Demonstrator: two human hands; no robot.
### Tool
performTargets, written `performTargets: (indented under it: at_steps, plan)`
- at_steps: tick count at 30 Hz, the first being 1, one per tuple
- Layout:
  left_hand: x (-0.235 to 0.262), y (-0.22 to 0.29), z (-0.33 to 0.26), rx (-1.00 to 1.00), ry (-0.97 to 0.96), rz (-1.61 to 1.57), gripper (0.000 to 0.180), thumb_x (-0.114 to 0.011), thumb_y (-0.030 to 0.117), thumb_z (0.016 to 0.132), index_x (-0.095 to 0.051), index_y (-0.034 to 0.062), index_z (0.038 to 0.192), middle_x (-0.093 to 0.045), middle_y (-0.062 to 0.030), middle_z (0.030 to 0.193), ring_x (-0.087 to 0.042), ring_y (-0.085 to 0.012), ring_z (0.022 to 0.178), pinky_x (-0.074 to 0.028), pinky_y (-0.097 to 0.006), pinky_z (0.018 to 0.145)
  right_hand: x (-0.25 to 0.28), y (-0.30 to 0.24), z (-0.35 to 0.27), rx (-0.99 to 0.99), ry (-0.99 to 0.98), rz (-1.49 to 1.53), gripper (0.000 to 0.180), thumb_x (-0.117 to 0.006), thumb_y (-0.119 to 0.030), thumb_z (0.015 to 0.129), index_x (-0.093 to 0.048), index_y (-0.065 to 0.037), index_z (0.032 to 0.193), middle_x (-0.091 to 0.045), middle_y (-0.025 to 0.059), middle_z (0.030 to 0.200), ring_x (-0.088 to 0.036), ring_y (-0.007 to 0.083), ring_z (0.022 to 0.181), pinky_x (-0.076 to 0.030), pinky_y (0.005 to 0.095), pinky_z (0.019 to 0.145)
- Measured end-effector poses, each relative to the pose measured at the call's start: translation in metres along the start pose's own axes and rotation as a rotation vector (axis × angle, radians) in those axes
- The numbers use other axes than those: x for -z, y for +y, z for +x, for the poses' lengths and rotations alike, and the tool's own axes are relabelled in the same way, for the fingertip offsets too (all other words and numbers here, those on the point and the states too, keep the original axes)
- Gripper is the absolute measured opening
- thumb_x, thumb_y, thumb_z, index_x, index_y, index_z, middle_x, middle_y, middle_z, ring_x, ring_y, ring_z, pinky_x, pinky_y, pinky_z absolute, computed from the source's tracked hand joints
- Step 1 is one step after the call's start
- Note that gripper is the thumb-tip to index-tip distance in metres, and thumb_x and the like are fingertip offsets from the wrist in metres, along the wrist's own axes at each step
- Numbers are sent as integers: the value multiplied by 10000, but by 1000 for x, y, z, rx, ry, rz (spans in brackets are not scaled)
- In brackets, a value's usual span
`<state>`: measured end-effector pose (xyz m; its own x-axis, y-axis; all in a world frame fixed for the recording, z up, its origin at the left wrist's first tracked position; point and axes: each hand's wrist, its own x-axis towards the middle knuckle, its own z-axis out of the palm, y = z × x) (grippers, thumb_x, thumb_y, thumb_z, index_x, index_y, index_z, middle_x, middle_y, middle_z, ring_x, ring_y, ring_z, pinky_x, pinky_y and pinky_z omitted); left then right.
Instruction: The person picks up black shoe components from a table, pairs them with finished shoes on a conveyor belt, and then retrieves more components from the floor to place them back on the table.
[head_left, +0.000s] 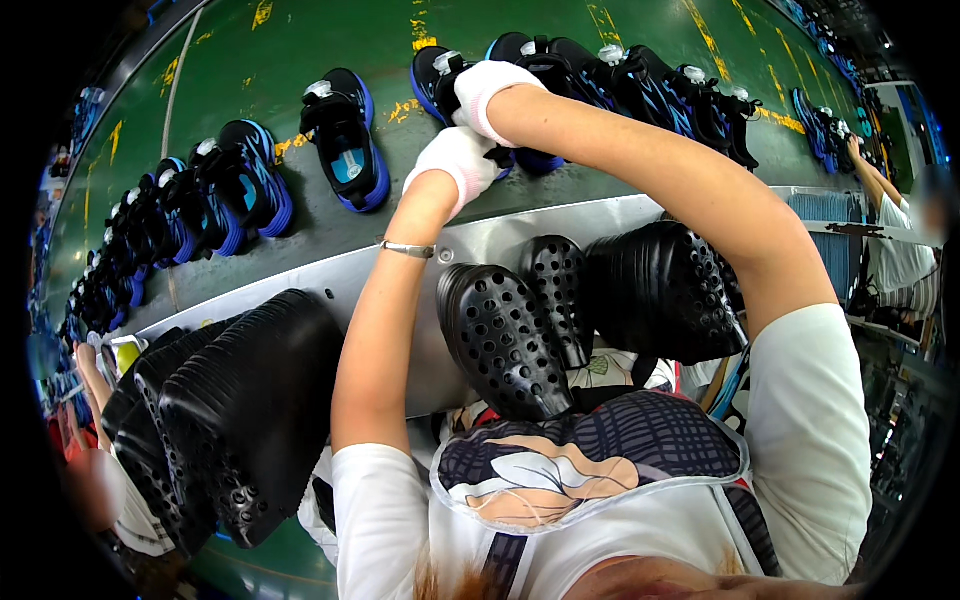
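My left hand (458, 165), in a white glove with a band at the wrist, is closed around the near end of a black and blue sneaker (427, 82). Over the same sneaker's far part curls my right hand (490, 95), also gloved in white. Both sets of fingertips are mostly hidden behind the gloves and the shoe. To the left stands a single open-topped sneaker (348, 145) with a light blue insole and whitish material at its far end. Just right of my hands, another sneaker (541, 162) is partly covered by my right forearm.
Sneakers (240, 180) line the green surface (300, 35) on the left, and more (640, 90) on the right. Along the near metal edge (590, 215) stand stacks of black perforated shoe-shaped pieces (510, 335), with another stack (250, 400) at left. People work at both sides.
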<state>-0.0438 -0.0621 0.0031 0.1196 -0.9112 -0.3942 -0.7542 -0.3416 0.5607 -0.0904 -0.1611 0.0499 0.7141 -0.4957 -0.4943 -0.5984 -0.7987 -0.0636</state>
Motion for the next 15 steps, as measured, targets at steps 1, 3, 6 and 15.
performTargets:
  at_steps: [1,3,6,15]
  plan:
    - [2,3,0,15,-18,-3,391,-634,259,806,-648,77,1151,-638,-189,1137,-606,-366,1041,-502,-405,906,-3,3,4,13,12,6,272,-606,-123,839,-675,-31,1086,-675,176,1102,-665,321,987,-540,385,841]
    - [0,3,7,101,-64,32,372,-650,266,791,-674,71,1106,-649,-202,1104,-620,-369,1018,-510,-404,880,-9,2,7,45,98,32,256,-517,-130,899,-647,-20,1091,-668,186,1106,-661,337,983,-538,408,838]
    - [-3,-4,9,189,-57,-87,369,-650,269,789,-677,71,1099,-652,-206,1091,-624,-370,1010,-511,-403,874,-5,-1,8,72,95,48,264,-478,-128,918,-622,-13,1107,-666,190,1105,-661,344,973,-537,413,833]
    - [-9,12,15,172,25,-205,262,-685,273,866,-655,39,981,-640,-112,730,-592,-200,565,-486,-340,527,34,48,-42,190,-49,66,405,-554,-380,853,-685,-50,1048,-704,135,952,-668,280,884,-518,390,787]
